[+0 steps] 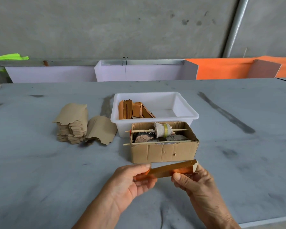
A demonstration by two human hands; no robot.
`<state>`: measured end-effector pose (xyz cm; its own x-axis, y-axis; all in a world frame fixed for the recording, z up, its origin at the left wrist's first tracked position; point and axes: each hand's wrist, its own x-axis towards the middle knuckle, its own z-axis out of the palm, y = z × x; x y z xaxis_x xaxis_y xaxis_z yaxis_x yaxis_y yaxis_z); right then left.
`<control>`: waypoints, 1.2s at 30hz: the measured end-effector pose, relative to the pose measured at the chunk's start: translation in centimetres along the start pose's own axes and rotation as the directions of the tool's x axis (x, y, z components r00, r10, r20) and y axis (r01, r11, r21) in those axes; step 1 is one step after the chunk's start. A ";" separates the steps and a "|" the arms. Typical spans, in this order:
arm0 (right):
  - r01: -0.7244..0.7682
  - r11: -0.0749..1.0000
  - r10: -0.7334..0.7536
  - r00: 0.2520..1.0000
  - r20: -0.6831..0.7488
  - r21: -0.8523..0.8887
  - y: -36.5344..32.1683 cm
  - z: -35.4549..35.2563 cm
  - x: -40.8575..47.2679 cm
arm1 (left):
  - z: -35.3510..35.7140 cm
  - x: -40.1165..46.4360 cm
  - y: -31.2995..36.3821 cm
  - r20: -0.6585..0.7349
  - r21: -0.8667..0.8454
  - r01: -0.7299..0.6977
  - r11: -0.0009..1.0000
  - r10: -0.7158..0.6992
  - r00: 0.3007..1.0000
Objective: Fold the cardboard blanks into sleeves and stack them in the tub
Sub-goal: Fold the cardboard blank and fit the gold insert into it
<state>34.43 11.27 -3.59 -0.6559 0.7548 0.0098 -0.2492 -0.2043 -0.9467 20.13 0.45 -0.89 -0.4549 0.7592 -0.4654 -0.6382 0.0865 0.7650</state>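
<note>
Glossy orange cardboard sleeve [165, 170], long and flat, pinched by both hands.

A glossy orange-gold cardboard sleeve [165, 170] is seen at lower centre; matt brown paperboard blanks [73, 124] are stacked at left; a smooth white plastic tub [185, 103] and a rough corrugated cardboard box [163, 152] are seen on a scuffed, matt grey table [40, 171]

grey table [238, 154]: blank stack [71, 124], white tub [120, 119], cardboard box [163, 152]
</note>
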 end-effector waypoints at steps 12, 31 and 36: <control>-0.117 0.973 0.111 0.993 0.039 0.201 1.7 1.0 -0.6 | -1.2 1.1 -0.1 0.139 0.157 0.061 0.986 -0.083 0.987; -0.230 0.957 0.219 0.972 0.080 0.176 2.3 2.6 -1.0 | -1.6 1.0 0.8 0.099 0.485 -0.033 0.874 -0.018 0.995; -0.222 0.968 0.220 0.975 0.028 0.121 2.1 3.0 -0.6 | -1.1 0.6 0.7 0.116 0.644 -0.184 0.743 0.143 0.983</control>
<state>32.18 8.47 -4.59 -0.7145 0.6735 -0.1894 -0.1818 -0.4401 -0.8793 18.73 0.22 -1.10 -0.4663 0.8334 -0.2968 0.0093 0.3401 0.9403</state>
